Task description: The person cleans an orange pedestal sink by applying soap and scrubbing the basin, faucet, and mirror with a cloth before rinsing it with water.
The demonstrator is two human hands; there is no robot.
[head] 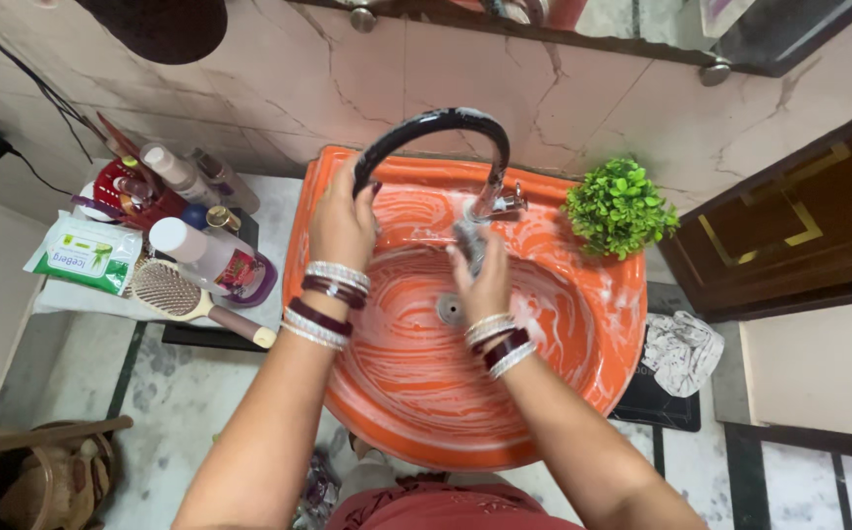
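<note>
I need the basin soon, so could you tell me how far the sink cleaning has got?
Done: soapy white streaks cover the orange ceramic sink. In hand: the left hand grips the black curved spout, while the right hand rubs below the chrome tap. Left: rinsing off the lather.

Home bathroom: washbasin [583, 363], toiletries [186, 211]

glossy orange sink [603, 363] (soapy), shiny metal tap [493, 201], marble wall [279, 79]

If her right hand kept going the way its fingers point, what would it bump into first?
Probably the metal tap: the right hand points up over the orange basin toward it and already seems to touch its base, though depth is unclear.
</note>
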